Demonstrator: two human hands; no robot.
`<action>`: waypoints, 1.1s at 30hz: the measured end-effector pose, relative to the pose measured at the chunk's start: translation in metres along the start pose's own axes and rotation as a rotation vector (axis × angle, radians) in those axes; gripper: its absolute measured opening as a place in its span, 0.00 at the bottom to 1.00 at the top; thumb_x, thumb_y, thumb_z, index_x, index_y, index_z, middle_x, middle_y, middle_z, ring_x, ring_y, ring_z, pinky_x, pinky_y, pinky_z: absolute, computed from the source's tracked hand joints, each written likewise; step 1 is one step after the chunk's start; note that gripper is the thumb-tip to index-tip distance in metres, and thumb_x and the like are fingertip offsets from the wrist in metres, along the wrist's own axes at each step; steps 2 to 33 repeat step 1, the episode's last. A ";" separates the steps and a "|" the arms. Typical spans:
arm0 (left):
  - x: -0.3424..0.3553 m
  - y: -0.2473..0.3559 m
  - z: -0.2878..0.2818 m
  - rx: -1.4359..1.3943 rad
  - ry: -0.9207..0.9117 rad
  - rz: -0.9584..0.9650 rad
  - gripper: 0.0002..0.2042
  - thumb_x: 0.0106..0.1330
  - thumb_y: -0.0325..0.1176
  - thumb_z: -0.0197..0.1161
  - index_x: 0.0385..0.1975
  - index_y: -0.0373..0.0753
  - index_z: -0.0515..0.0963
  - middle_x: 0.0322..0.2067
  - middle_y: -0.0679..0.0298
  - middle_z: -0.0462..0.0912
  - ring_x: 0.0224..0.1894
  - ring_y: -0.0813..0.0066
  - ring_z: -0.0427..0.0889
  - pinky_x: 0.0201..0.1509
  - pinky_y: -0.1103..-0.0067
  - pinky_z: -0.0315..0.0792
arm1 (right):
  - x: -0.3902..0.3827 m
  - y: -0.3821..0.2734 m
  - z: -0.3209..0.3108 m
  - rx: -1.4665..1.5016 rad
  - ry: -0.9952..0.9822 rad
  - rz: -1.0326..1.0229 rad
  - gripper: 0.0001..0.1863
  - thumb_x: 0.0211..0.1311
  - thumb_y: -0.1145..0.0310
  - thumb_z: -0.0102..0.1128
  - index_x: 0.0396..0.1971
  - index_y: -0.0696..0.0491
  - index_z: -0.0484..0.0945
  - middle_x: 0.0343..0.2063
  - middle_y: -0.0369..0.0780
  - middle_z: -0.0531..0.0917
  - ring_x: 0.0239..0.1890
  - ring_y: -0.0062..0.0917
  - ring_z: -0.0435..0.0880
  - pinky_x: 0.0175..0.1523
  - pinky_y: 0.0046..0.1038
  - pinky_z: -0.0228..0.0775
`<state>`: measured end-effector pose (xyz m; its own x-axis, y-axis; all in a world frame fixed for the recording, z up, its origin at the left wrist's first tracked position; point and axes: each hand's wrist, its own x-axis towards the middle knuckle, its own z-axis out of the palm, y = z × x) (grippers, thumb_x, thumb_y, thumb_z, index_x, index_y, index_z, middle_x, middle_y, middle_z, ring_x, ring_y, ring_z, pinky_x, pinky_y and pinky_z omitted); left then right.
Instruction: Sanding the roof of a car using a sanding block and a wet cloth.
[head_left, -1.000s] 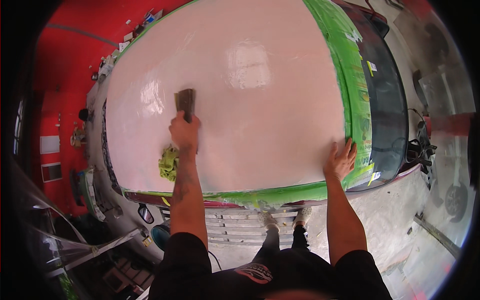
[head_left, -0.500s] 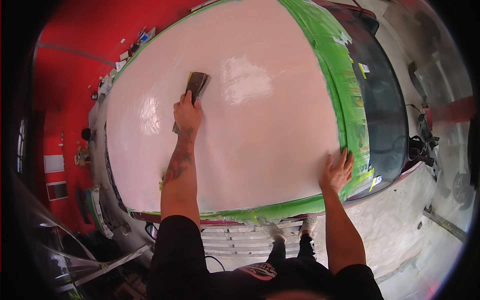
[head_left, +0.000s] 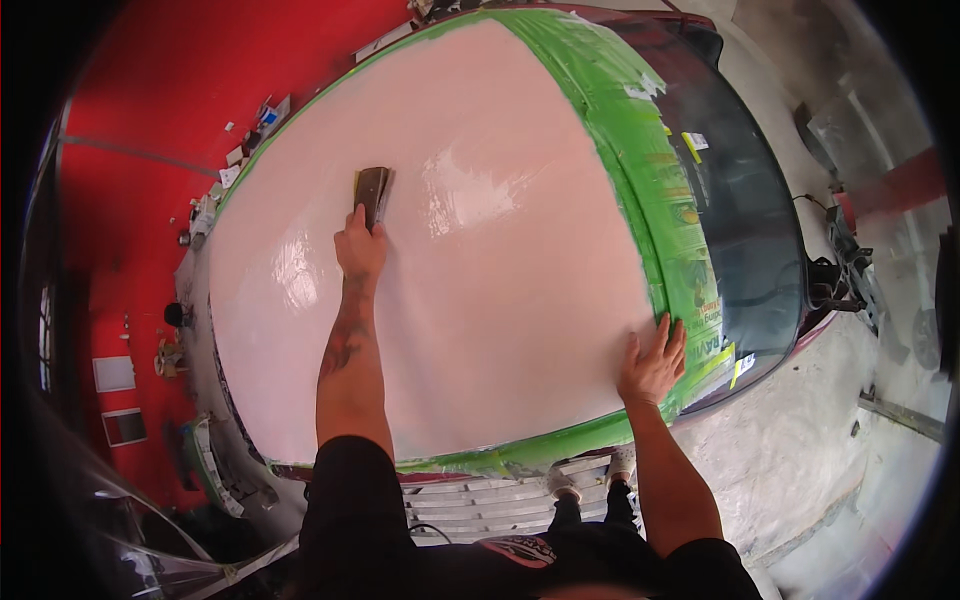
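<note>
Red floor (head_left: 130, 180) at left, grey concrete floor (head_left: 800, 440) at right, small scattered clutter (head_left: 235, 150), bright overhead glare.

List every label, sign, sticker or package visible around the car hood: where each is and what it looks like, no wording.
Yellow stickers: on the windscreen above the green masking, small strips.
Yellow tag: at the windscreen's lower corner, right of the right hand, small.
Printed green masking: band between hood and windscreen, dark print.
Two white panels: on the red wall at far left, rectangular; one is darker inside.
Small boxes and scraps: beyond the hood's far left edge, white and blue, too small to identify.
</note>
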<state>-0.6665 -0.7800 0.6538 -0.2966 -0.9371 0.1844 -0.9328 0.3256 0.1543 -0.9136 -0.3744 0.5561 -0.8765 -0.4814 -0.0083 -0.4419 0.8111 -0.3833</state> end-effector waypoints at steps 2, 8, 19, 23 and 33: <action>0.005 0.009 0.006 0.072 -0.017 -0.050 0.26 0.61 0.36 0.62 0.61 0.41 0.72 0.57 0.50 0.76 0.50 0.36 0.78 0.58 0.60 0.72 | 0.001 0.004 -0.002 0.004 -0.007 0.000 0.40 0.67 0.39 0.48 0.72 0.48 0.58 0.71 0.48 0.58 0.72 0.47 0.55 0.72 0.50 0.46; 0.005 0.009 0.006 0.072 -0.017 -0.050 0.26 0.61 0.36 0.62 0.61 0.41 0.72 0.57 0.50 0.76 0.50 0.36 0.78 0.58 0.60 0.72 | 0.001 0.004 -0.002 0.004 -0.007 0.000 0.40 0.67 0.39 0.48 0.72 0.48 0.58 0.71 0.48 0.58 0.72 0.47 0.55 0.72 0.50 0.46; 0.005 0.009 0.006 0.072 -0.017 -0.050 0.26 0.61 0.36 0.62 0.61 0.41 0.72 0.57 0.50 0.76 0.50 0.36 0.78 0.58 0.60 0.72 | 0.001 0.004 -0.002 0.004 -0.007 0.000 0.40 0.67 0.39 0.48 0.72 0.48 0.58 0.71 0.48 0.58 0.72 0.47 0.55 0.72 0.50 0.46; 0.005 0.009 0.006 0.072 -0.017 -0.050 0.26 0.61 0.36 0.62 0.61 0.41 0.72 0.57 0.50 0.76 0.50 0.36 0.78 0.58 0.60 0.72 | 0.001 0.004 -0.002 0.004 -0.007 0.000 0.40 0.67 0.39 0.48 0.72 0.48 0.58 0.71 0.48 0.58 0.72 0.47 0.55 0.72 0.50 0.46; 0.005 0.009 0.006 0.072 -0.017 -0.050 0.26 0.61 0.36 0.62 0.61 0.41 0.72 0.57 0.50 0.76 0.50 0.36 0.78 0.58 0.60 0.72 | 0.001 0.004 -0.002 0.004 -0.007 0.000 0.40 0.67 0.39 0.48 0.72 0.48 0.58 0.71 0.48 0.58 0.72 0.47 0.55 0.72 0.50 0.46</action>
